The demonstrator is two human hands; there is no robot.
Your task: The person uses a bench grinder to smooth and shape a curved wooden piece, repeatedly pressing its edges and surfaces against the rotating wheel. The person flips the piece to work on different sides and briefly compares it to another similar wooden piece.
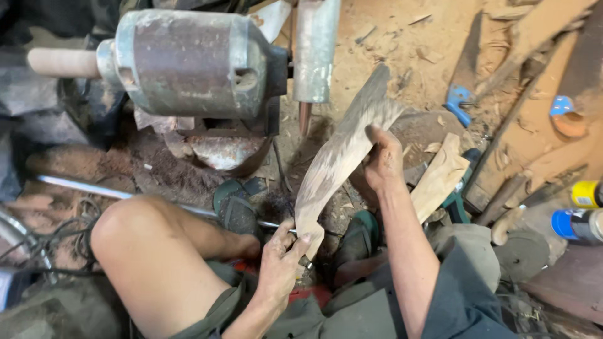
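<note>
Gripping a curved wooden blank [342, 154] at both ends: left hand [279, 260] closed around the narrow lower end, right hand [383, 160] clasped over the upper edge near the wide, flared top. Held slanted above the floor [389, 44], between the knees, just in front of a motor [188, 63]. Rough-sawn, flat, grey-brown on its face, paler at the edges, bowed like a boomerang and widening upward. Rusty and drum-shaped, that motor, with a pale sanding spindle [63, 63] jutting from its side. Sawdust and chips strewn thick over the floor. Second pale carved piece [443, 176] lying just beside the right forearm. Green sandals [235, 204] underneath.
</note>
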